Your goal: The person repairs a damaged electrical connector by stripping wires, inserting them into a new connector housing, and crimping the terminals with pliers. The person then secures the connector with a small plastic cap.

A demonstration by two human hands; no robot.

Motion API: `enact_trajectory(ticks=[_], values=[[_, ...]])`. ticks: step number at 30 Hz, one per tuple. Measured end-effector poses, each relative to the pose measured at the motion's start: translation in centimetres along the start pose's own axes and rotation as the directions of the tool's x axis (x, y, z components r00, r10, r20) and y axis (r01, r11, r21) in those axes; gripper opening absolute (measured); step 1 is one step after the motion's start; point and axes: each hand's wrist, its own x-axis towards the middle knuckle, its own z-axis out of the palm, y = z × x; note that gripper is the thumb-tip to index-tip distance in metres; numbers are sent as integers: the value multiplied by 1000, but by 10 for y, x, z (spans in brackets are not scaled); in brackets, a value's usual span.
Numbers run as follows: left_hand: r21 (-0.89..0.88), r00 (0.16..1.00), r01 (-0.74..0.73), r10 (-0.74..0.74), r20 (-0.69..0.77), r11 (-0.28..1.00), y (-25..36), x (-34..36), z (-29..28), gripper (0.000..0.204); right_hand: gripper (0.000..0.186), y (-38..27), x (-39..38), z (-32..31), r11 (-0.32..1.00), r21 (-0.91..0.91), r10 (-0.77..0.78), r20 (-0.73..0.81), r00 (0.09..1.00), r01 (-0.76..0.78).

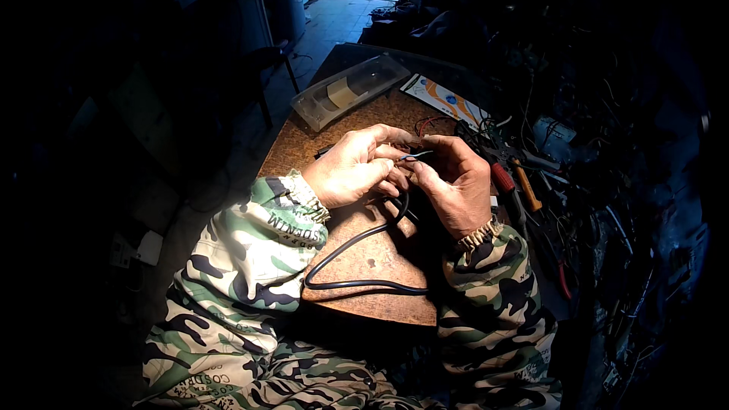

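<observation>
Above a worn brown wooden table (370, 262), my two hands meet over the stripped end of a black cable (345, 247). Thin blue-green wires (414, 156) stick out between the fingertips. My left hand (353, 167) is closed, its thumb and fingers pinching around the wires. From the other side my right hand (462, 186) curls in, thumb and forefinger at the same wires. The cable drops from the hands, bends near the left sleeve and runs right under my right forearm. Part of the wire ends is hidden by the fingers.
A clear plastic tray (315, 110) with a tan patch lies at the table's far side. Beside it is a white and orange printed pack (437, 97). To the right are tools with a red handle (502, 178) and a yellow-orange handle (528, 188), among tangled wires.
</observation>
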Motion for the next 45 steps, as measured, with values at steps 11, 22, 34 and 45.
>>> enact_trajectory(ticks=[11, 22, 34, 45], values=[[236, 994, 32, -7, -105, 971, 3, -4, 3, 27, 9, 7, 3, 0, 958, -247, -145, 30, 989, 148], [127, 993, 19, -4, -117, 992, 9, -4, 2, 23, 19, -5, 6, -14, 969, 211, 110, 114, 987, -133], [-22, 968, -120, 112, -225, 992, -3, 5, -10, 31, 22, -49, -27, -161, 969, -215, -18, -557, 830, -124], [-51, 970, -137, 124, -207, 989, 2, 0, -14, 21, 34, -37, -81, -195, 449, -789, 111, -417, 902, -420]])
